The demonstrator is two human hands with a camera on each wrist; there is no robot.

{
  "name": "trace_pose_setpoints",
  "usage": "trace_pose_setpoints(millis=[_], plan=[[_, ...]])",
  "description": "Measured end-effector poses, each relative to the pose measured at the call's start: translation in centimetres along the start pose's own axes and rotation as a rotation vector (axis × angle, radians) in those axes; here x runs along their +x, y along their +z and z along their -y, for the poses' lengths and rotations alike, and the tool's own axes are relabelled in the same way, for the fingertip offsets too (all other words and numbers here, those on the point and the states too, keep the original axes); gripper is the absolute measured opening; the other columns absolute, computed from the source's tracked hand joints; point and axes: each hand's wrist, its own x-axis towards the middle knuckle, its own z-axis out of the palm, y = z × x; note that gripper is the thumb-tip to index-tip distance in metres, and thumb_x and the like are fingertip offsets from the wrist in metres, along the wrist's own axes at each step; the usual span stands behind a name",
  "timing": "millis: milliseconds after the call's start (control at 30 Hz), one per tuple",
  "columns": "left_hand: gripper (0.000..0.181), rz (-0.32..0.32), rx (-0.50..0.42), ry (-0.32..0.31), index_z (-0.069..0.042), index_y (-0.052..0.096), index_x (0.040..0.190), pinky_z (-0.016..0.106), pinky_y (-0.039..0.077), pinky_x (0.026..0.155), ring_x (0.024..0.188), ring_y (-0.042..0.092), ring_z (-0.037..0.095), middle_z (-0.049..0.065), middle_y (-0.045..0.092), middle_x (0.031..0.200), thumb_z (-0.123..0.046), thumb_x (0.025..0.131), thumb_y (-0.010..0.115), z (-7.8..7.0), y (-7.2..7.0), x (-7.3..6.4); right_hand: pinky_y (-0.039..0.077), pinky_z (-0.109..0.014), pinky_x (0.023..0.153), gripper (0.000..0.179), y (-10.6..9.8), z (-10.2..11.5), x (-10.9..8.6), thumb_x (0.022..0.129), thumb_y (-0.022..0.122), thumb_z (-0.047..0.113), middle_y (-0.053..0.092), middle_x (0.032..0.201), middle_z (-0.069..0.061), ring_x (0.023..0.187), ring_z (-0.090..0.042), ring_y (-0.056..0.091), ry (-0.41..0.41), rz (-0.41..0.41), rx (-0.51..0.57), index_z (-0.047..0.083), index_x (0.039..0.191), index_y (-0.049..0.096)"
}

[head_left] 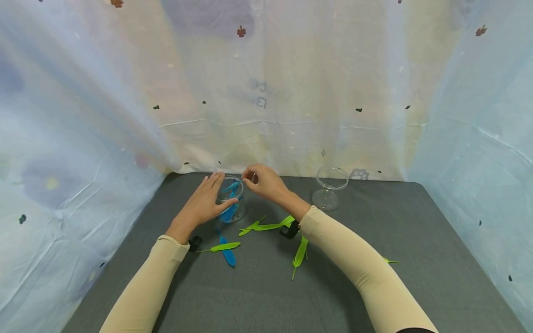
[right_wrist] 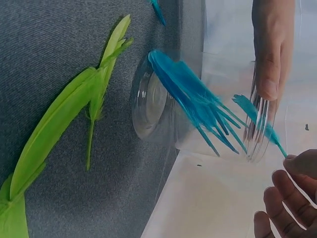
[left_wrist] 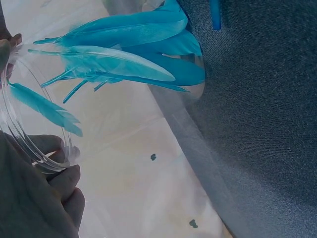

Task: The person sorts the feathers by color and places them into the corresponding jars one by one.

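Note:
At the back left of the table, my left hand (head_left: pixel 203 200) holds a clear container (right_wrist: pixel 143 121) at its rim, thumb on the near side and fingers on the far side. Inside it stand several blue feathers (right_wrist: pixel 190 94), quills up. My right hand (head_left: pixel 266 186) is just right of the rim, pinching another blue feather (right_wrist: pixel 261 126) by its quill between thumb and fingertips. That feather's vane lies across the container's mouth, its tip pointing inward.
A second clear container (head_left: pixel 326 200) stands at the back right. Green feathers (head_left: pixel 300 255) lie scattered below my right forearm. Nearer my left wrist, a green feather (head_left: pixel 225 247) crosses a loose blue feather (head_left: pixel 229 258). A patterned curtain (head_left: pixel 291 83) hangs behind the grey table (head_left: pixel 258 300).

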Motion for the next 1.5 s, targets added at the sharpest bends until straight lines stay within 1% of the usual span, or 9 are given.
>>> trace_pose_setpoints(millis=[267, 567, 667, 767, 867, 933, 1200, 1367, 1500], plan=[[0.109, -0.006, 0.014, 0.016, -0.004, 0.01, 0.173, 0.055, 0.007, 0.135, 0.166, 0.01, 0.038, 0.019, 0.011, 0.179, -0.076, 0.102, 0.051, 0.1, 0.1, 0.1, 0.058, -0.032, 0.076, 0.01, 0.4, 0.4, 0.2, 0.106, 0.072, 0.015, 0.072, 0.103, -0.004, 0.085, -0.017, 0.065, 0.013, 0.009, -0.005, 0.008, 0.11, 0.078], [0.107, -0.006, 0.006, 0.017, -0.004, 0.01, 0.173, 0.053, 0.005, 0.136, 0.166, 0.008, 0.036, 0.018, 0.01, 0.18, -0.074, 0.103, 0.052, 0.0, 0.3, 0.2, 0.059, -0.033, 0.082, 0.011, 0.7, 0.8, 0.7, 0.106, 0.073, 0.016, 0.073, 0.103, -0.004, 0.089, -0.018, 0.067, 0.031, 0.015, 0.002, 0.009, 0.111, 0.079], [0.107, -0.006, 0.009, 0.019, -0.004, 0.01, 0.173, 0.054, 0.005, 0.136, 0.166, 0.008, 0.038, 0.018, 0.01, 0.179, -0.073, 0.103, 0.053, 0.0, 0.2, 0.3, 0.059, -0.032, 0.08, 0.013, 0.7, 0.8, 0.8, 0.106, 0.072, 0.017, 0.075, 0.106, -0.004, 0.089, -0.017, 0.067, 0.012, 0.019, -0.001, 0.009, 0.113, 0.081], [0.107, -0.007, 0.013, 0.023, -0.003, 0.01, 0.173, 0.054, 0.005, 0.136, 0.166, 0.009, 0.038, 0.018, 0.011, 0.179, -0.073, 0.103, 0.054, -0.1, 0.3, 0.3, 0.058, -0.029, 0.076, 0.019, 0.8, 0.6, 0.7, 0.107, 0.071, 0.016, 0.077, 0.114, -0.006, 0.088, -0.017, 0.067, 0.0, 0.031, 0.03, 0.008, 0.121, 0.081], [0.108, -0.003, 0.017, 0.02, -0.004, 0.01, 0.173, 0.053, 0.005, 0.136, 0.166, 0.009, 0.037, 0.018, 0.01, 0.18, -0.074, 0.103, 0.052, -0.1, 0.4, 0.3, 0.058, -0.027, 0.074, 0.025, 0.8, 0.0, 0.4, 0.109, 0.067, 0.015, 0.077, 0.122, -0.007, 0.089, -0.016, 0.068, 0.013, 0.04, 0.087, 0.008, 0.129, 0.079], [0.109, -0.001, 0.019, 0.017, -0.004, 0.009, 0.173, 0.053, 0.005, 0.136, 0.166, 0.009, 0.037, 0.018, 0.01, 0.18, -0.076, 0.102, 0.051, 0.0, 0.4, 0.4, 0.058, -0.026, 0.075, 0.025, 0.8, -0.4, 0.1, 0.11, 0.066, 0.015, 0.076, 0.124, -0.007, 0.089, -0.015, 0.068, 0.034, 0.034, 0.111, 0.008, 0.13, 0.078], [0.11, -0.018, 0.012, 0.015, -0.001, 0.013, 0.172, 0.054, 0.006, 0.135, 0.165, 0.011, 0.04, 0.02, 0.012, 0.179, -0.074, 0.102, 0.055, -0.2, 0.0, 0.2, 0.059, -0.03, 0.078, 0.021, 0.1, -2.0, -1.5, 0.11, 0.065, 0.014, 0.074, 0.121, -0.008, 0.088, -0.016, 0.068, 0.05, -0.018, 0.124, 0.008, 0.123, 0.08], [0.111, 0.001, 0.019, 0.003, -0.003, 0.01, 0.173, 0.054, 0.005, 0.136, 0.166, 0.01, 0.039, 0.019, 0.01, 0.179, -0.076, 0.101, 0.053, -0.2, -0.1, 0.2, 0.058, -0.029, 0.074, 0.02, -0.4, -2.6, -2.3, 0.11, 0.065, 0.016, 0.076, 0.119, -0.006, 0.083, -0.013, 0.067, 0.043, -0.024, 0.119, 0.01, 0.121, 0.08], [0.111, 0.0, 0.029, 0.0, -0.004, 0.009, 0.173, 0.054, 0.007, 0.135, 0.166, 0.01, 0.038, 0.018, 0.01, 0.179, -0.078, 0.101, 0.051, 0.0, 0.1, 0.2, 0.057, -0.029, 0.07, 0.019, -0.6, -3.0, -3.0, 0.11, 0.066, 0.015, 0.077, 0.115, -0.007, 0.079, -0.012, 0.065, 0.037, -0.028, 0.13, 0.01, 0.12, 0.081]])
